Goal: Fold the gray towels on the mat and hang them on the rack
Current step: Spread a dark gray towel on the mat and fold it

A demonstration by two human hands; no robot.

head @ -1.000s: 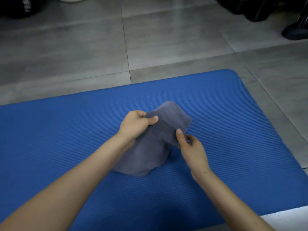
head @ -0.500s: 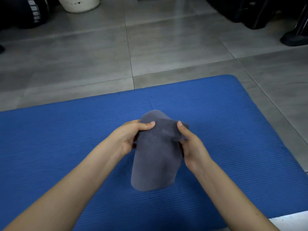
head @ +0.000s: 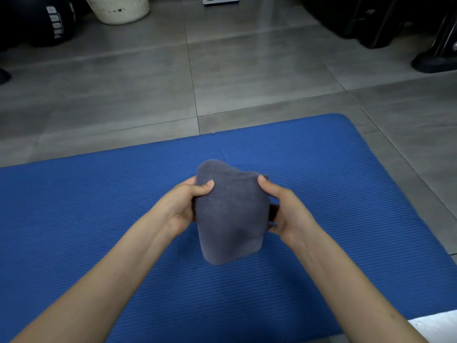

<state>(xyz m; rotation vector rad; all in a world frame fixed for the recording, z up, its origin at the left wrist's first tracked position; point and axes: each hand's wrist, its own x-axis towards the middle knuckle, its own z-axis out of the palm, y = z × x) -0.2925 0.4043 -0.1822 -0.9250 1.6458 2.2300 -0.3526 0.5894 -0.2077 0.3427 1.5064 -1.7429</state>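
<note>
A small folded gray towel (head: 230,214) hangs in the air above the blue ribbed mat (head: 99,206). My left hand (head: 184,206) pinches its upper left edge, thumb on the near face. My right hand (head: 284,211) pinches the upper right edge the same way, fingers behind the cloth. The towel's lower end droops free, clear of the mat. No rack is in view.
Gray floor tiles (head: 247,70) lie beyond the mat. A cream perforated basket (head: 118,8) and a dark ball-like object (head: 44,21) stand at the back left, black equipment (head: 371,18) at the back right. Something white (head: 437,325) shows at the bottom right corner.
The towel went from lying partly on the mat to being lifted off it by both hands. The hands have spread slightly and the view has tilted up.
</note>
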